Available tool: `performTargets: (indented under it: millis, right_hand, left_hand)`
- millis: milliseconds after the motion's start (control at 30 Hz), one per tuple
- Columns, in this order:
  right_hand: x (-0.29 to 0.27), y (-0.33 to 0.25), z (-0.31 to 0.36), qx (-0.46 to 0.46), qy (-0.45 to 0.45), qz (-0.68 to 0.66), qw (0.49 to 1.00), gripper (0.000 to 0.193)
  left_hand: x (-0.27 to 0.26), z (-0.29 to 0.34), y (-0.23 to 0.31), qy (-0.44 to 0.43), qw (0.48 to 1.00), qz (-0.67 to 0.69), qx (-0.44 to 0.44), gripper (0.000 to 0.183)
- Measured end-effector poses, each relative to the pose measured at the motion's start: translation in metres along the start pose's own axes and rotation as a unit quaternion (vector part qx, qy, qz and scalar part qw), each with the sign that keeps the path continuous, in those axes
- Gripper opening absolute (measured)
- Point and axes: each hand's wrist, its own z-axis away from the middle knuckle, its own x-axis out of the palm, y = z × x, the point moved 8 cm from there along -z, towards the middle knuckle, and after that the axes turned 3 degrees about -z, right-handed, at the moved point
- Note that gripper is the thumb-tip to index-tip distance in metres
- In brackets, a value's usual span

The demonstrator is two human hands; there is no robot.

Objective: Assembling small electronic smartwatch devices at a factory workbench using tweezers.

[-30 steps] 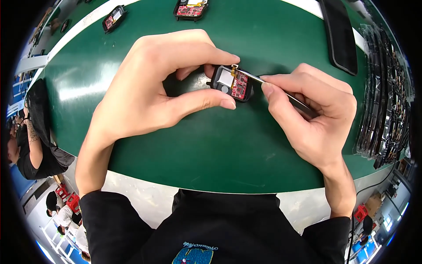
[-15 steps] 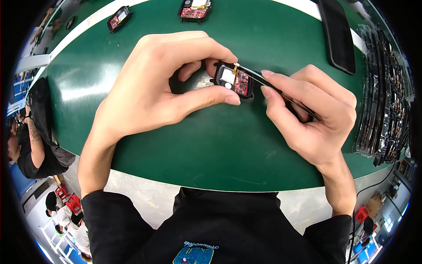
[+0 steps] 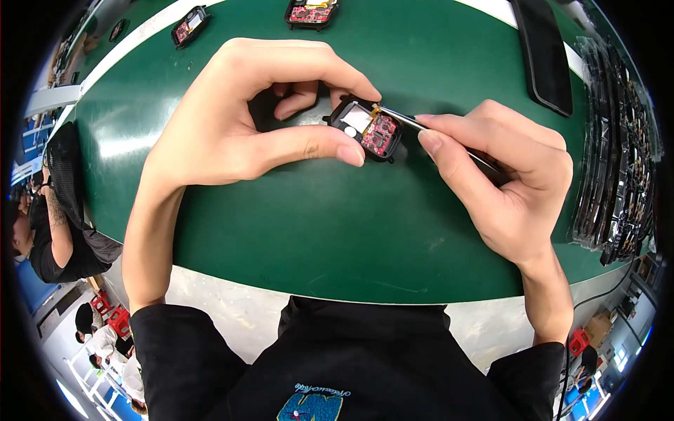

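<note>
Between the thumb and fingers of my left hand (image 3: 246, 116) is a small black watch-like case (image 3: 368, 132), open to show its inside. A red circuit board (image 3: 381, 135) fills its right part, with a white block (image 3: 356, 117) beside it. At the board's upper edge sits a small yellow-gold flex strip (image 3: 375, 112). My right hand (image 3: 502, 165) is closed on thin metal tweezers (image 3: 407, 121), whose tips reach the case's upper edge by the strip. The exact contact of the tips is too small to make out.
Two similar open cases, one at the far left (image 3: 190, 27) and another at the far middle (image 3: 312, 12), lie on the green table (image 3: 316, 238). A black phone-like slab (image 3: 542, 59) lies far right. Stacked plastic trays (image 3: 611, 154) stand at the right edge. A person (image 3: 60, 217) sits at left.
The case has turned a little and shifted slightly left in my left hand. My left thumb has moved left, and the tweezer tips have come slightly lower along the case's upper edge.
</note>
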Motion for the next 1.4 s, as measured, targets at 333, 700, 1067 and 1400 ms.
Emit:
performTargets:
  millis: [333,700,1067,1400]
  right_hand:
    - [0.001,0.003,-0.001,0.008,-0.012,0.0,1.0,0.016]
    - [0.003,0.005,0.001,-0.009,-0.005,-0.014,1.0,0.017]
    - [-0.003,0.001,0.0,-0.016,0.005,-0.015,1.0,0.016]
    - [-0.018,0.021,-0.003,0.003,0.1,-0.116,0.988,0.012]
  left_hand:
    - [0.002,-0.001,0.001,-0.01,0.999,-0.028,0.012,0.053]
    - [0.005,0.001,0.007,-0.009,0.997,-0.066,0.047,0.05]
    - [0.003,-0.001,0.008,-0.017,0.997,-0.069,0.02,0.052]
    - [0.01,-0.002,0.024,0.006,0.987,-0.155,0.051,0.051]
